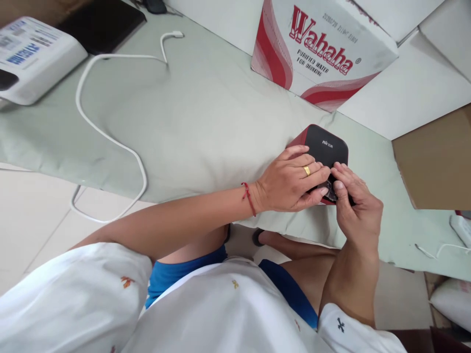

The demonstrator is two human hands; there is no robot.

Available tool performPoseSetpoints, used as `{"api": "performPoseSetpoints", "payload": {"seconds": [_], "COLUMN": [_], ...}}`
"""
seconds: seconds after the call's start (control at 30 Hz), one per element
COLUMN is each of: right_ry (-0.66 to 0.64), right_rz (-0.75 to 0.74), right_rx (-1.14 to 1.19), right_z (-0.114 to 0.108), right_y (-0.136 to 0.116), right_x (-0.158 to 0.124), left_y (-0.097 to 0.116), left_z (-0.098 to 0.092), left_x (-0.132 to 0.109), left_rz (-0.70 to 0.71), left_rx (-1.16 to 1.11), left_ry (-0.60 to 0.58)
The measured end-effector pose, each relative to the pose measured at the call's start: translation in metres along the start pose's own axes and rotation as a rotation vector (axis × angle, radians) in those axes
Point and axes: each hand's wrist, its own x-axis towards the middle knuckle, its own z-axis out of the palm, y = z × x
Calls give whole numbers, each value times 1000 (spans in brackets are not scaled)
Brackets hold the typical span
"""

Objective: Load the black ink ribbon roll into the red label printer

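A small box-shaped device (327,142) with a black top and red sides stands on the cloth-covered table at centre right. My left hand (294,179), with a gold ring and a red string bracelet, lies over its left side and top, fingers curved and thumb at the near edge. From the right, my right hand (356,201) meets it, fingers pressed together and thumb bent in at the device's near part. A dark, shiny, partly clear piece (331,191) shows between the two thumbs. My fingers cover much of it, so what my right hand pinches is unclear.
Behind the device stands a red and white water carton (320,54). A brown cardboard box (434,162) is at the right. A white cable (110,139) loops over the table's near edge at left, by a white device (40,59) and a black flat object (103,24).
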Motion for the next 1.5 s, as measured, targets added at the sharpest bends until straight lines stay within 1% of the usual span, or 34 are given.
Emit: {"api": "performPoseSetpoints", "payload": {"seconds": [0.07,0.13,0.23,0.33,0.4,0.43,0.47,0.53,0.6,0.63,0.67,0.7,0.77,0.83,0.9,0.97,1.07,1.1,1.13,1.17,1.27,1.4,1.5], "right_ry": [18,5,7,82,174,234,298,428,518,542,563,591,663,704,661,537,221,123,55,24,42,42,35], "right_rz": [-7,-28,-59,-65,-42,-1,71,299,504,561,583,576,502,352,157,-20,-191,-223,-239,-243,-222,-214,-209], "right_rx": [4,2,-35,-102,-130,-131,-123,-64,27,60,78,73,12,-71,-135,-143,-121,-125,-133,-138,-131,-164,-163], "right_z": [4,5,0,-9,-16,-19,-23,-30,-35,-36,-36,-35,-27,-16,-3,6,13,14,14,14,14,14,14], "right_y": [2,4,9,17,25,30,36,49,61,65,66,63,49,25,0,-20,-34,-35,-35,-35,-35,-38,-38], "right_x": [-4,-12,-28,-46,-56,-60,-63,-67,-67,-66,-64,-61,-56,-52,-48,-43,-35,-32,-29,-26,-21,-20,-21], "left_y": [-2,-6,-11,-15,-16,-16,-15,-15,-16,-17,-19,-21,-27,-33,-38,-42,-49,-52,-55,-58,-63,-58,-53], "left_z": [1,4,8,10,10,9,9,8,8,9,10,11,14,18,23,28,37,40,41,42,39,30,32], "left_x": [1,-2,-9,-13,-13,-13,-13,-11,-10,-9,-8,-8,-7,-8,-10,-11,-14,-14,-15,-15,-16,-15,-13], "left_rz": [16,16,18,19,13,6,-10,-74,-167,-208,-243,-269,-307,-347,-404,-472,-551,-572,-591,-606,-609,-580,-606], "left_rx": [-2,-25,-83,-130,-155,-169,-186,-243,-334,-393,-458,-528,-662,-769,-842,-892,-953,-970,-982,-986,-965,-1031,-1037], "left_ry": [7,41,52,34,29,25,22,25,43,55,64,65,53,31,19,15,14,18,21,19,-5,-51,-35]}}
